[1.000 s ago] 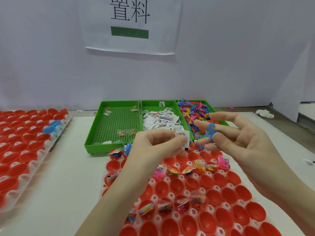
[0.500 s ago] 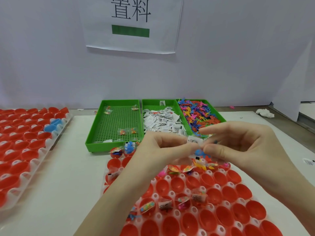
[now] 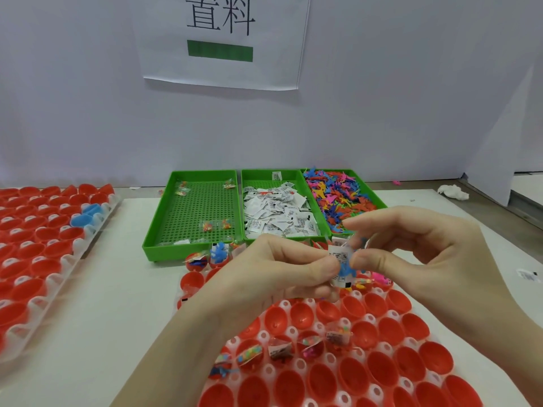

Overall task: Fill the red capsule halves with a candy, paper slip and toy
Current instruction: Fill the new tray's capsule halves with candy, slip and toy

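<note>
Our left hand point(image 3: 282, 268) and right hand point(image 3: 411, 254) meet fingertip to fingertip, both pinching the white paper slip point(image 3: 338, 257) and blue toy point(image 3: 346, 267) above the near tray of red capsule halves point(image 3: 329, 374). We judge it best to bundle them tightly, then drop them into an empty half below, adding candy from the far-left green bin point(image 3: 164, 230).

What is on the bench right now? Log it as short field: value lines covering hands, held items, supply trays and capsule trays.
left hand: pinches a paper slip
right hand: pinches a blue toy against the slip
left green tray: few candy packets
middle green tray: pile of paper slips
right green tray: pile of coloured toys
near capsule tray: red halves, some filled, many empty
far-left capsule tray: red halves, two blue ones
</note>
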Demonstrator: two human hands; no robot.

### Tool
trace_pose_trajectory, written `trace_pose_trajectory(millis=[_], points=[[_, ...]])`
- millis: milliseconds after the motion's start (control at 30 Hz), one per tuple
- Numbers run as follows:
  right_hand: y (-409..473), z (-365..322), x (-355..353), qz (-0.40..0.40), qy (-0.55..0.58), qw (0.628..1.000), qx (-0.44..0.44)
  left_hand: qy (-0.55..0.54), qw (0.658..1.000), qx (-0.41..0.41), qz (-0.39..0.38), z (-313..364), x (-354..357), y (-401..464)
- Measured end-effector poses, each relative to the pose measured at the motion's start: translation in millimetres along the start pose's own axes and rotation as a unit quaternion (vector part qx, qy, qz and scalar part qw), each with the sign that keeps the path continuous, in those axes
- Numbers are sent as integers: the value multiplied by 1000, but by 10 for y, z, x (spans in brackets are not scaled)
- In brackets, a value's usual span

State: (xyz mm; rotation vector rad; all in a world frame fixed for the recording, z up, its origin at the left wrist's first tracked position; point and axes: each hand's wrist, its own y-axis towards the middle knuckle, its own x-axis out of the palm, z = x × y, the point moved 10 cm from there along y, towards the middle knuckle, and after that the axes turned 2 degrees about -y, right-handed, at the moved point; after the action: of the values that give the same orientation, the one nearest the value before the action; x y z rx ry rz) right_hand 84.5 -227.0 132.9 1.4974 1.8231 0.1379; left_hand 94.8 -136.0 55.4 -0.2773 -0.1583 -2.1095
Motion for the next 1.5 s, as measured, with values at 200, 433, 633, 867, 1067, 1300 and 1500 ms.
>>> trace_pose_trajectory(millis=[200, 433, 633, 867, 1067, 1300, 1500], points=[[-53, 221, 75, -40, 52, 994, 83, 23, 1000, 7, 16, -20, 54, 34], [-143, 292, 43, -50, 103, 987, 111, 62, 996, 9, 69, -75, -22, 55], [-211, 474, -33, -51, 46, 988, 135, 197, 975, 43, 91, -35, -12, 84], [-323, 708, -58, -66, -80, 983, 154, 467, 876, 27, 115, -107, -127, 100], [-422, 867, 180, -157, -242, 950, 123, 593, 805, -19, 9, -414, 6, 144], [-461, 965, 402, -240, -288, 922, 93, 593, 805, -17, -7, -435, 63, 137], [-443, 1037, 421, -242, -307, 913, 120, 602, 799, 0, -16, -432, 117, 141]])
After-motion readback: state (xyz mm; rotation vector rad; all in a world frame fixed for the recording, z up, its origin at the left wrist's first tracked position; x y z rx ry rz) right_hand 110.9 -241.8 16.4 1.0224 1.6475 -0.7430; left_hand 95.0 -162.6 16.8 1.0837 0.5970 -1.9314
